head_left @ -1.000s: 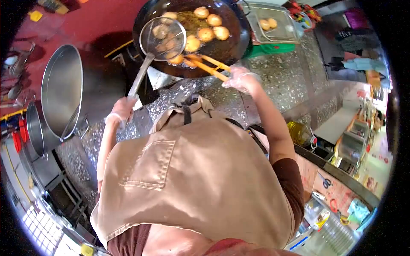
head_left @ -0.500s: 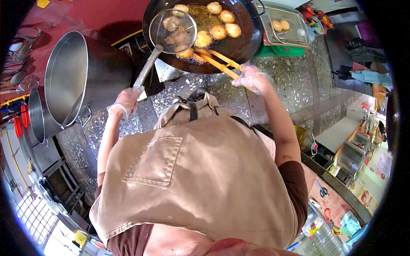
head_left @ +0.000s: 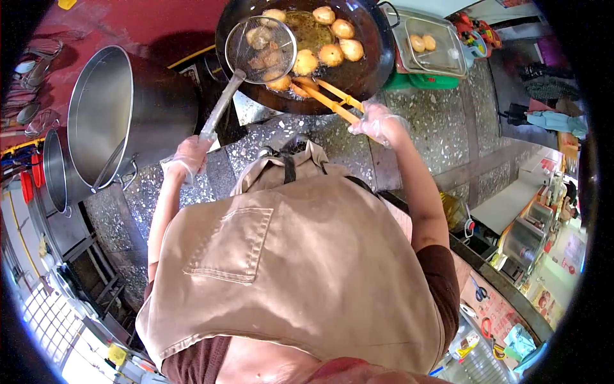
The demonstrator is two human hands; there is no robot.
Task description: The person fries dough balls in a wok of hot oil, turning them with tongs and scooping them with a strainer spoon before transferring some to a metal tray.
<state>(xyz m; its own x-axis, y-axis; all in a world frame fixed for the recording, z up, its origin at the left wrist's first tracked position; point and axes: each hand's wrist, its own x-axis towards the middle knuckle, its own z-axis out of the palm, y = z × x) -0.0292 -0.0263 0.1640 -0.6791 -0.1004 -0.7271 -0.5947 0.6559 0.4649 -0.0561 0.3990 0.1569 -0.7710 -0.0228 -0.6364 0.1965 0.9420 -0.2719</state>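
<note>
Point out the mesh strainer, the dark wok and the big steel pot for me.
Mesh strainer (head_left: 222,106): head view, on its handle.
Dark wok (head_left: 378,48): head view, on its inner wall, right side of the picture.
Big steel pot (head_left: 160,105): head view, on its outer side.

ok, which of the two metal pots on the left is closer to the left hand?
The larger pot, with the wider mouth. It stands between the left hand and the smaller pot.

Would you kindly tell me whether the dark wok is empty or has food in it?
It has food in it: the wok holds oil and several browned round pieces, some seen through the strainer.
</note>
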